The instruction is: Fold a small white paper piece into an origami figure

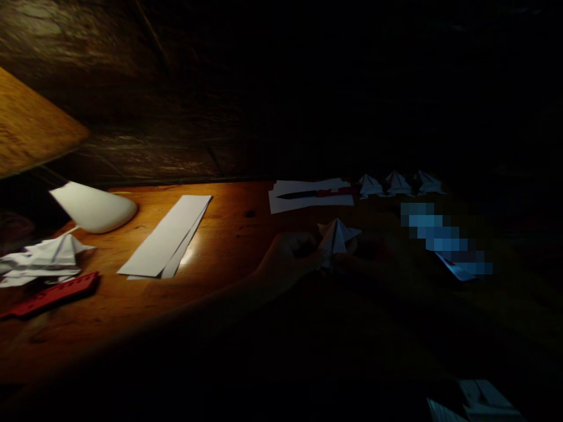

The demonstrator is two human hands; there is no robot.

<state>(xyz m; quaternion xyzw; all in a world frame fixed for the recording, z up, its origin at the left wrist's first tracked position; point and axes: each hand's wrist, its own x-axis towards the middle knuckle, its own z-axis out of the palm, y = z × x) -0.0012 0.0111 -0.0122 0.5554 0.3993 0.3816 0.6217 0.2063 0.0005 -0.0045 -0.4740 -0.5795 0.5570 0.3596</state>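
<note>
Fingers [308, 241] dim, perhaps around folded paper [336, 236]

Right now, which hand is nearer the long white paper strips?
Left. The left hand sits just right of the strips, holding the folded paper. The right hand, dim, is on that paper's far side, farther off.

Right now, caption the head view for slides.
Left hand and right hand hold a folded white paper figure at wooden table.
</note>
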